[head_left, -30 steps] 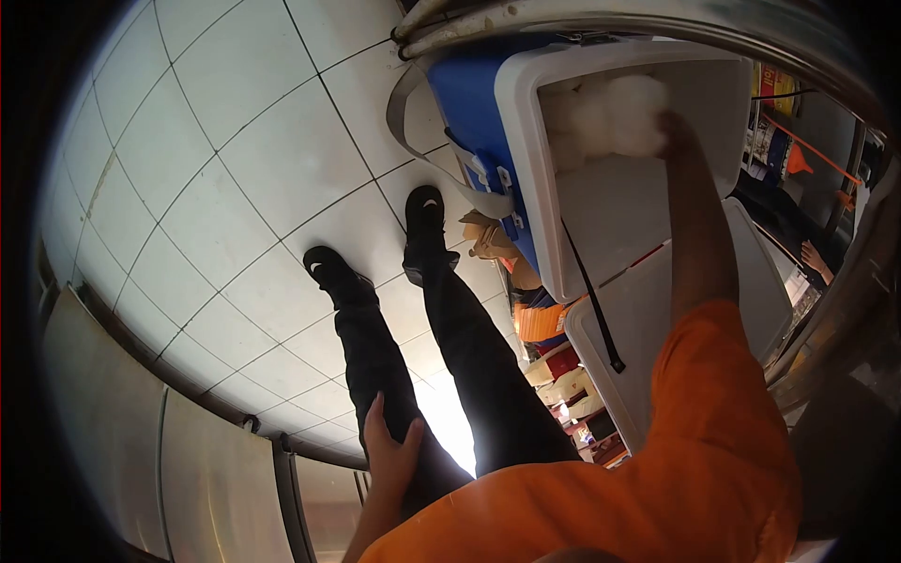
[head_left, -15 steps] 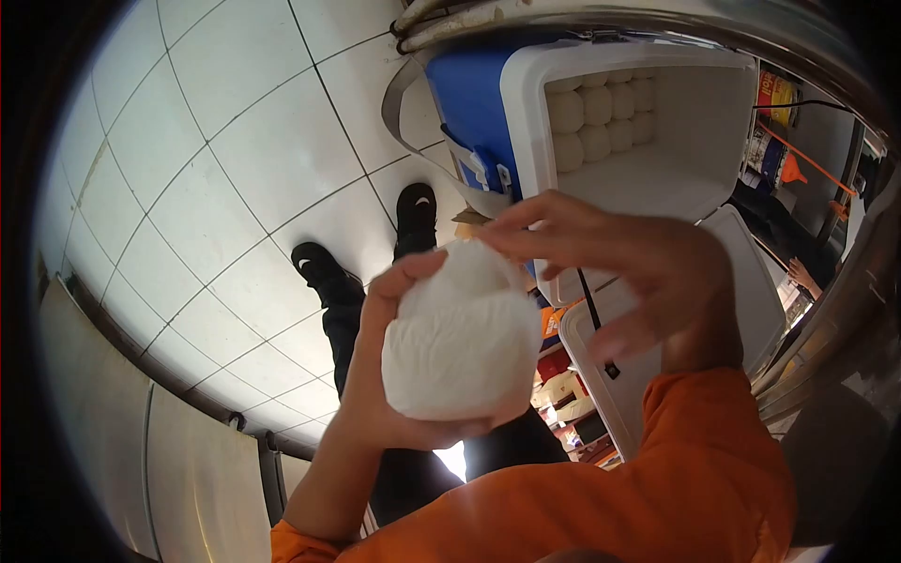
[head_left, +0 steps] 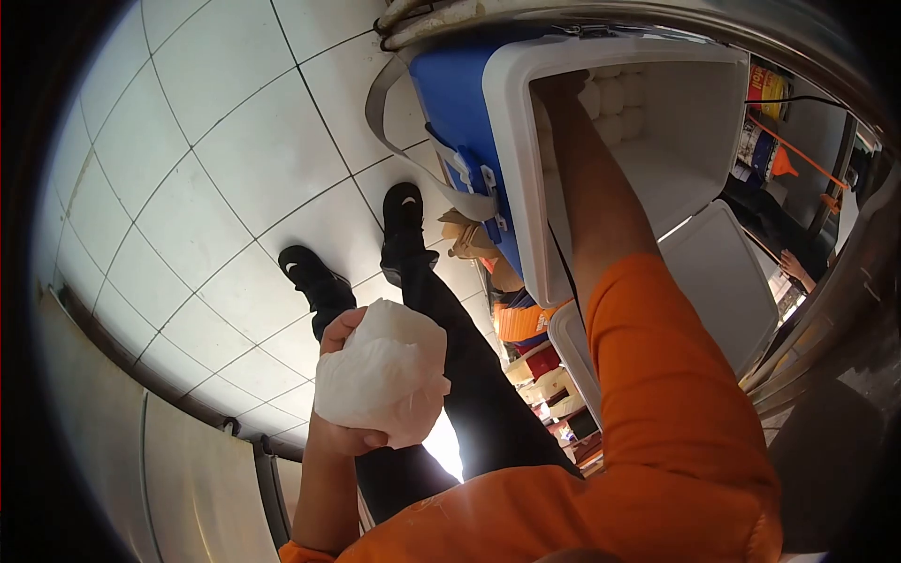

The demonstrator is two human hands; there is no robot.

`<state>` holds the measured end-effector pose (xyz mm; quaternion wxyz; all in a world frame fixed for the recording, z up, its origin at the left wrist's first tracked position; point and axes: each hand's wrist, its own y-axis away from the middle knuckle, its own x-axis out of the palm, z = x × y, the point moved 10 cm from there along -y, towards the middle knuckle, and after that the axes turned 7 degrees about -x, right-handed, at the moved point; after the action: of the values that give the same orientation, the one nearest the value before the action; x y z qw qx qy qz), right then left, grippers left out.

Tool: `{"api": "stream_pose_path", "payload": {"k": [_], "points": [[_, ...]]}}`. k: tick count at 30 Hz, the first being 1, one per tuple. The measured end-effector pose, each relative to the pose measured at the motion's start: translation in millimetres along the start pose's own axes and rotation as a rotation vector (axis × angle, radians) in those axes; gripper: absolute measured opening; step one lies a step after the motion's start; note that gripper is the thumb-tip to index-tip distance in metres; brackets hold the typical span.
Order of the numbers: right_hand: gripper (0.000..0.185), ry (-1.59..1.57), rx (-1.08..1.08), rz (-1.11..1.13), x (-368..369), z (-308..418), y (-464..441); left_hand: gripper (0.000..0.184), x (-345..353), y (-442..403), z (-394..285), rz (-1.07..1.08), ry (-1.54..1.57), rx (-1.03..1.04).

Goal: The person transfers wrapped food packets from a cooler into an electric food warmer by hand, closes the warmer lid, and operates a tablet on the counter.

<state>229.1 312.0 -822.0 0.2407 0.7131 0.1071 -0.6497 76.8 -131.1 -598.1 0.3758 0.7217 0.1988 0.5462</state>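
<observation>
A white, wrapped, rounded bundle (head_left: 383,375) rests in my left hand (head_left: 345,433), whose fingers curl round its left and lower sides. At the upper left inside the open blue and white cooler (head_left: 514,178) is my right hand (head_left: 561,86), beside rows of white rounded pieces (head_left: 612,98). Its fingers are dark and hard to make out, so what they hold, if anything, cannot be seen. My right forearm crosses the cooler's opening. The cooler's white lid (head_left: 718,281) hangs open below it.
White floor tiles (head_left: 225,188) lie at the left, with my black shoes on them. Metal panels (head_left: 192,469) stand at lower left. Brown paper (head_left: 466,236) and shelves of goods (head_left: 554,387) are by the cooler. Another person's hand (head_left: 796,269) shows at right.
My right hand, over the bundle half a second ago, has moved back into the cooler. My left hand, empty a second ago, now has the bundle and has shifted down and left.
</observation>
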Motion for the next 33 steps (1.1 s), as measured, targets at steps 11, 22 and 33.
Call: {"api": "stream_pose_path", "payload": {"k": [11, 22, 33], "points": [[0.088, -0.587, 0.044, -0.164, -73.5, 1.1, 62.9, 0.124, 3.2, -5.6, 0.7, -0.020, 0.032, -0.014], [0.085, -0.806, 0.411, 0.305, -2.6, -63.3, 102.5, 0.125, -0.1, -7.4, 0.7, -0.020, 0.026, -0.002], [0.116, -0.516, 0.125, 0.577, -21.2, -22.9, 90.9, 0.126, -4.4, -3.5, -1.7, -0.051, 0.021, 0.010]]}}
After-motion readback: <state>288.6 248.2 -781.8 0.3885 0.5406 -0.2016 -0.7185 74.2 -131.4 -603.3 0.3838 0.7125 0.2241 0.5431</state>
